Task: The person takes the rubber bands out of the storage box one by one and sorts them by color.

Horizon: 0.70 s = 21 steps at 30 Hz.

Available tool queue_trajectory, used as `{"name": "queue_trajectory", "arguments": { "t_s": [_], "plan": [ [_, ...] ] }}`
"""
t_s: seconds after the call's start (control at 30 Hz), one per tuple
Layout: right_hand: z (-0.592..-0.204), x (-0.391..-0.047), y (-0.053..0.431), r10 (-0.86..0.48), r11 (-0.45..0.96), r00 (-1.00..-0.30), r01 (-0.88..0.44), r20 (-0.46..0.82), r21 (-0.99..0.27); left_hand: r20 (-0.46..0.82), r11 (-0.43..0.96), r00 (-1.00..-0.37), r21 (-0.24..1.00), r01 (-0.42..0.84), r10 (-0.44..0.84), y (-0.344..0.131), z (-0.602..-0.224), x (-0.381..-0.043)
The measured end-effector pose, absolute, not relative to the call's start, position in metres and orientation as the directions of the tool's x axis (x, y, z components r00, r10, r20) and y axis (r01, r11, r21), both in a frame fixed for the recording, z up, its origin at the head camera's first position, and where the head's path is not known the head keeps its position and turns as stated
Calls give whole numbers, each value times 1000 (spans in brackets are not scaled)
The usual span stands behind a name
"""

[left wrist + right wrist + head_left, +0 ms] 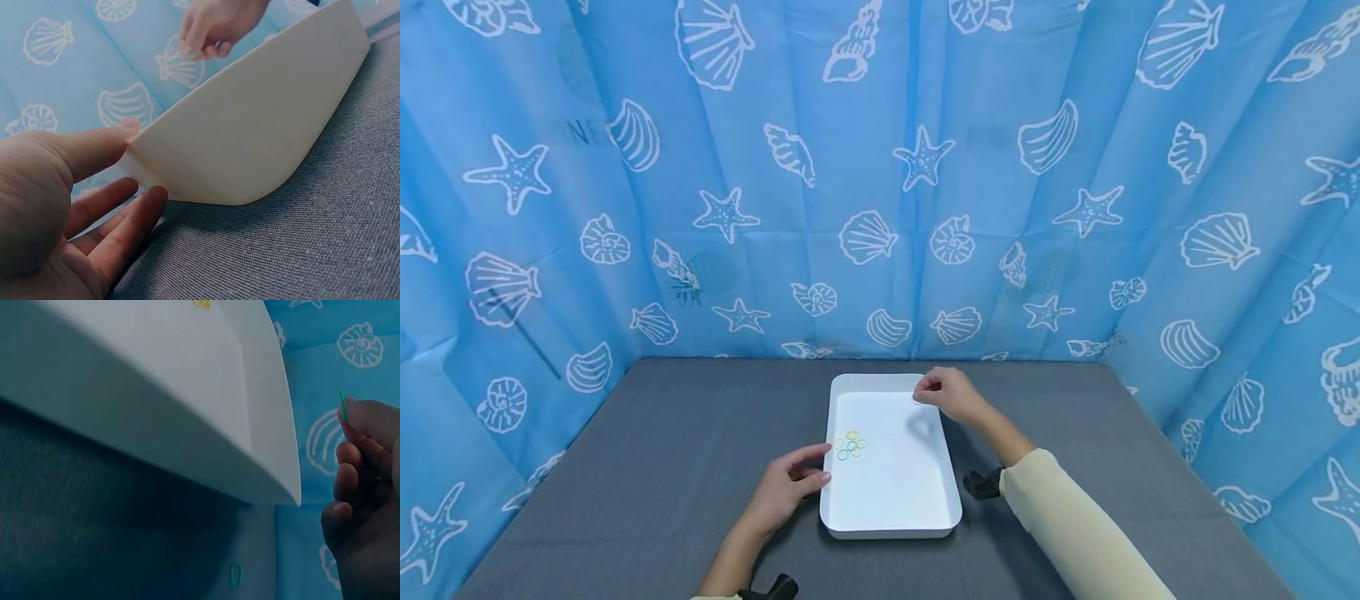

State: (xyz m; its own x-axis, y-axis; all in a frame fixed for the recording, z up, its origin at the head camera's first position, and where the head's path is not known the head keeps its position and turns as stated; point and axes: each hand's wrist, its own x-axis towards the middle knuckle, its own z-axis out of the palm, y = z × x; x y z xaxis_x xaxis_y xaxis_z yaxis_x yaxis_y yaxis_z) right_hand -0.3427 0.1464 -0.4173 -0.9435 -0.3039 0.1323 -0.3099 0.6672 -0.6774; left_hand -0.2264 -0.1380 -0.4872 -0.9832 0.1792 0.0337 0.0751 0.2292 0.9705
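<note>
My right hand (953, 393) hovers over the far right corner of a white rectangular tray (887, 528). Thumb and forefinger pinch a thin green ring (343, 406), possibly a small rubber band, seen nearly edge-on in the right wrist view. Several small yellow and green-blue rings (852, 435) lie grouped at the tray's left side. My left hand (781, 493) touches the outside of the left wall, its fingers extended and spread. In the left wrist view, the thumb meets the rim and two fingertips (156, 195) rest low against the wall.
Another green ring (235, 575) lies on the grey cloth (700, 450) outside the tray, near its far right corner. A blue curtain (880, 192) with white shell and starfish prints hangs behind and along both sides of the table.
</note>
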Motion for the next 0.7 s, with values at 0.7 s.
{"name": "queue_trajectory", "arguments": {
  "t_s": [0.7],
  "plan": [
    [-452,-322,212,-187,702,-963,-269,194,-660,48,215,-981,973,89,185,-139,-486,-225]
  ]
}}
